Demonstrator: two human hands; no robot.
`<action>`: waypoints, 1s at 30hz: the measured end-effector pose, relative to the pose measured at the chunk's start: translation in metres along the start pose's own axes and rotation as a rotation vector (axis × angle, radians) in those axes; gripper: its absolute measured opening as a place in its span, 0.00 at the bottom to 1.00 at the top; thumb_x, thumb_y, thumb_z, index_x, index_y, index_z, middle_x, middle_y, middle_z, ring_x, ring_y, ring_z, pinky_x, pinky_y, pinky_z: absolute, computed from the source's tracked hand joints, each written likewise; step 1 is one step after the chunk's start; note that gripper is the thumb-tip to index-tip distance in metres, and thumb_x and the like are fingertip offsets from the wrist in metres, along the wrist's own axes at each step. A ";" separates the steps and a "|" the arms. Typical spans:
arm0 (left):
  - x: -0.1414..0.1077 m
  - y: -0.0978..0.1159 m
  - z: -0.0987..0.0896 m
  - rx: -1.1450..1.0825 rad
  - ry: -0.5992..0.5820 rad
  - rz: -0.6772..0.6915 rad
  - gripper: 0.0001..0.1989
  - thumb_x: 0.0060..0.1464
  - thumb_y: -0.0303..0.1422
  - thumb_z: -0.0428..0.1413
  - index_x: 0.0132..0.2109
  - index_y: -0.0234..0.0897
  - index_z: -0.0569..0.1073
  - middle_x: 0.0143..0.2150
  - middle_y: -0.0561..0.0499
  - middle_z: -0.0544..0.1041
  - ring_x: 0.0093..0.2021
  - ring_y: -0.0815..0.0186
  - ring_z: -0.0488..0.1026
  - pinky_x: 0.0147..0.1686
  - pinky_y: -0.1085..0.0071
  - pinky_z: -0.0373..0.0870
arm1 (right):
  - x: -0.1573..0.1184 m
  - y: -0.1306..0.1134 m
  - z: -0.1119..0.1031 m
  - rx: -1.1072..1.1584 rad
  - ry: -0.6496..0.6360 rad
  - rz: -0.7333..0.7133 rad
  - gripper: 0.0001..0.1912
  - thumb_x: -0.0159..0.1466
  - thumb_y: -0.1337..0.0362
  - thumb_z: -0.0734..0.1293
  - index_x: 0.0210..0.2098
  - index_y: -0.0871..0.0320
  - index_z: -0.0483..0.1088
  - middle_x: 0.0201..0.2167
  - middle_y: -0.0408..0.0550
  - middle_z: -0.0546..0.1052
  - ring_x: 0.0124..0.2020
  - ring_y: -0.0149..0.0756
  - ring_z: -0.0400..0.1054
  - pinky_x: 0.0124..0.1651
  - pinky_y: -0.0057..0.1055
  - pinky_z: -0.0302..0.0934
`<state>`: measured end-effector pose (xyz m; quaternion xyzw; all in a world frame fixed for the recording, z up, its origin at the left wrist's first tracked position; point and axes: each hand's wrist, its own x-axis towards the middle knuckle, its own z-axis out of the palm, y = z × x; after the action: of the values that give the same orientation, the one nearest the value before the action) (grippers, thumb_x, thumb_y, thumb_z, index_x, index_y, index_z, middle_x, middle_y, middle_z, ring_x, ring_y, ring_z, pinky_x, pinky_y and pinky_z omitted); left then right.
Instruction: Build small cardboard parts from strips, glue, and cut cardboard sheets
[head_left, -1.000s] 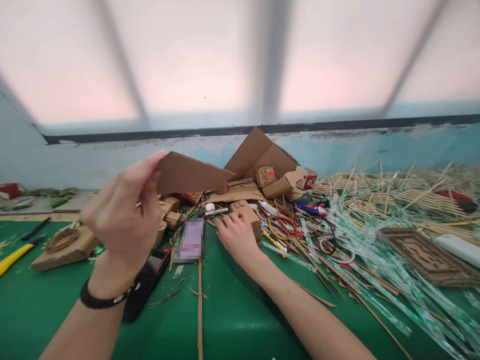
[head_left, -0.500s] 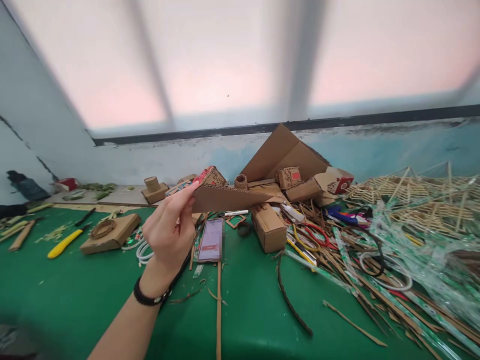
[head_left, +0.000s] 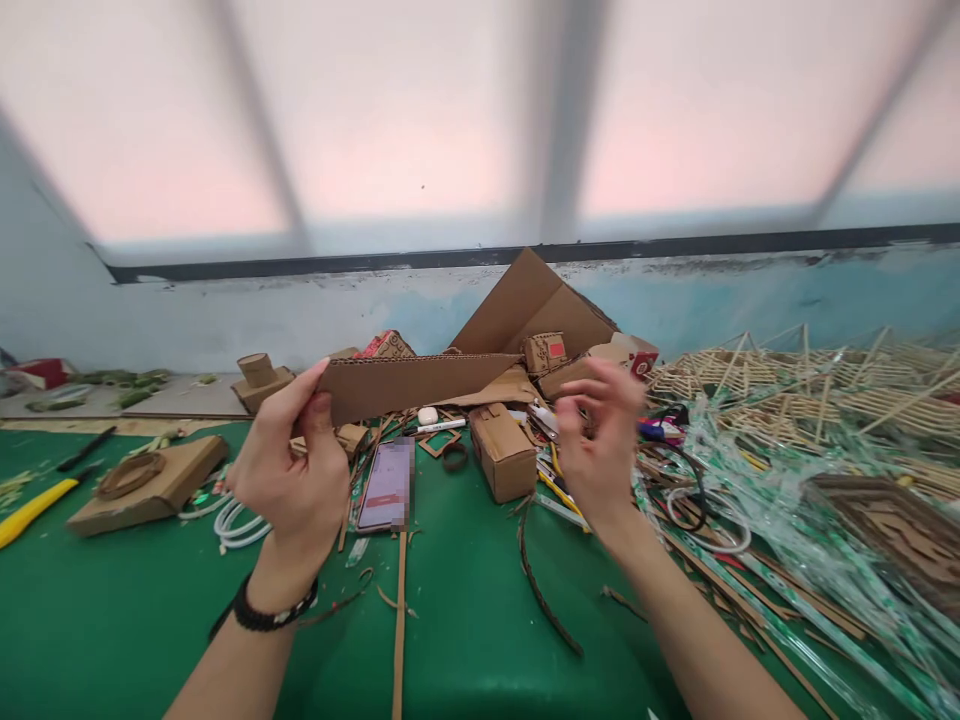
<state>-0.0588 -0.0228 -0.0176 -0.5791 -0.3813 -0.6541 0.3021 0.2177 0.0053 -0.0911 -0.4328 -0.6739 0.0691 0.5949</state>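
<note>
My left hand [head_left: 292, 465], with a dark braided band at the wrist, pinches the left end of a long flat piece of cardboard [head_left: 420, 385]. This piece is held up above the table, its corrugated edge on top and its shape tapering to the right. Beyond the tapered end, my right hand [head_left: 604, 430] is raised with its fingers loosely curled and apart, slightly blurred. Nothing shows in it. Below the cardboard stand a small cardboard box [head_left: 506, 455] and a phone [head_left: 386, 487] with a lit screen.
A large folded cardboard sheet [head_left: 540, 305] leans on the wall. Tools, cardboard strips and clear plastic [head_left: 757, 510] crowd the right side, before a stick lattice [head_left: 750, 375]. A yellow-handled knife [head_left: 34, 510] and a flat cardboard box [head_left: 161, 495] with a ring lie left. A dark cord [head_left: 544, 590] lies in front.
My right hand has come into view from the right. The view has turned a little to the right. The cardboard piece stays in my left hand and shows more of its broad face.
</note>
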 end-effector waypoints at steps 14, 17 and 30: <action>-0.069 0.030 0.073 -0.654 -0.703 -0.515 0.23 0.68 0.45 0.57 0.65 0.44 0.73 0.69 0.39 0.72 0.61 0.51 0.76 0.59 0.55 0.76 | -0.002 0.019 0.014 0.745 0.007 0.440 0.40 0.69 0.52 0.69 0.74 0.46 0.51 0.72 0.52 0.66 0.68 0.48 0.67 0.63 0.47 0.71; -0.066 0.028 0.084 -0.850 -0.790 -0.950 0.36 0.59 0.47 0.65 0.69 0.41 0.65 0.65 0.35 0.74 0.54 0.52 0.81 0.48 0.63 0.81 | 0.002 0.017 0.007 0.692 -0.147 0.366 0.40 0.71 0.49 0.66 0.76 0.45 0.46 0.67 0.53 0.73 0.62 0.47 0.74 0.57 0.46 0.75; -0.082 -0.011 0.077 -0.837 -0.400 -1.463 0.34 0.55 0.41 0.68 0.67 0.43 0.69 0.54 0.43 0.83 0.45 0.57 0.84 0.41 0.66 0.82 | -0.022 0.107 -0.034 -0.930 -0.712 0.431 0.22 0.68 0.56 0.69 0.58 0.58 0.71 0.47 0.62 0.80 0.47 0.55 0.78 0.39 0.36 0.60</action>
<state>-0.0155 0.0450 -0.0978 -0.3562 -0.4319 -0.6566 -0.5055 0.2992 0.0419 -0.1627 -0.7232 -0.6878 0.0269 0.0557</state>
